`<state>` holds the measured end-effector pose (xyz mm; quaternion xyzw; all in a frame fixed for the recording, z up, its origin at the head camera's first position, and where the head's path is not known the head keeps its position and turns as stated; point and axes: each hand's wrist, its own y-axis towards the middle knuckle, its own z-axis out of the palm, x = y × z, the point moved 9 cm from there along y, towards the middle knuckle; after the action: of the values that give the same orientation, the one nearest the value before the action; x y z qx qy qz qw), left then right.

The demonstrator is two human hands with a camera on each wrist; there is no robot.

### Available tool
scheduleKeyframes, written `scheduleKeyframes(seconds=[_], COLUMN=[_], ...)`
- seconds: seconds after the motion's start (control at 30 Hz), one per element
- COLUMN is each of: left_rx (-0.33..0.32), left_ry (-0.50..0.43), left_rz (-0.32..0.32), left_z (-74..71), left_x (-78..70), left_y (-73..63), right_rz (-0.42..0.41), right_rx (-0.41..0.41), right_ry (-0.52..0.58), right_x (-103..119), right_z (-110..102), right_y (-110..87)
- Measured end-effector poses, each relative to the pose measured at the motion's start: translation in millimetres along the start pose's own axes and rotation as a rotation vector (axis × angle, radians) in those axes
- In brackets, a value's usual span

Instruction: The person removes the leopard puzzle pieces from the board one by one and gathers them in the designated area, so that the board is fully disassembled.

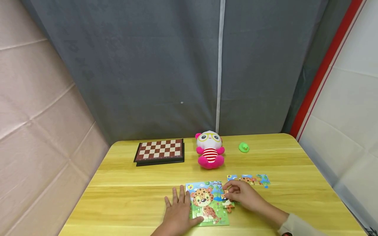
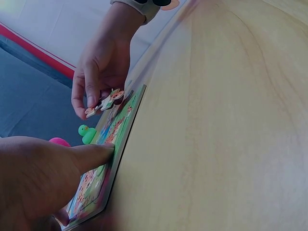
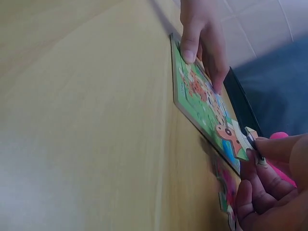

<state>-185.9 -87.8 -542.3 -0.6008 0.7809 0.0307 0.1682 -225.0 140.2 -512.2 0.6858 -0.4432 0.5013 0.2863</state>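
A jigsaw puzzle (image 1: 217,211) with a spotted cub on green and blue lies in a shallow board on the table. My left hand (image 1: 177,214) rests along its left side, fingers spread and straight; in the left wrist view, its thumb touches the board's near edge. Beyond the board's right edge, my right hand (image 1: 245,195) pinches a puzzle piece (image 3: 233,138) between thumb and fingers, held tilted above the table. Whether it is one piece or two joined, I cannot tell. Loose puzzle pieces (image 1: 263,179) lie behind the right hand, some partly hidden by it.
A checkered game board (image 1: 160,149) sits at the back left of the wooden table (image 1: 124,203). Beside it sits a pink and white plush toy (image 1: 210,150) in a striped top. A small green duck (image 1: 243,147) stands farther right. Grey cloth (image 1: 165,72) hangs behind.
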Motion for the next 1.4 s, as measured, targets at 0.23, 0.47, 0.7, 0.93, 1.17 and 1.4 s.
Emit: scheduleKeyframes(seconds=[0.23, 0.47, 0.7, 0.93, 1.17, 1.4], left_rx=[0.001, 0.008, 0.021, 0.028, 0.021, 0.022], left_ry=[-0.007, -0.008, -0.013, -0.009, -0.001, 0.005], left_rz=[0.006, 0.006, 0.001, -0.005, -0.001, 0.000], left_z=[-0.5, -1.9, -0.6, -1.7, -2.0, -1.3], left_x=[-0.2, -1.3, -1.0, -2.7, -2.7, -2.1], left_y=[0.2, -0.3, -0.4, -1.6, -1.6, -1.5], right_rz=[0.007, 0.012, 0.004, 0.037, 0.060, 0.051], right_rx=[-0.029, -0.051, -0.054, -0.081, -0.154, -0.218], right_ry=[-0.016, 0.013, 0.010, -0.002, -0.140, -0.268], right_x=[-9, -14, -15, -24, -33, -40], right_z=[-16, -30, -43, -62, -80, -88], right_y=[-10.3, -17.6, -26.7, -38.5, -48.2, -50.8])
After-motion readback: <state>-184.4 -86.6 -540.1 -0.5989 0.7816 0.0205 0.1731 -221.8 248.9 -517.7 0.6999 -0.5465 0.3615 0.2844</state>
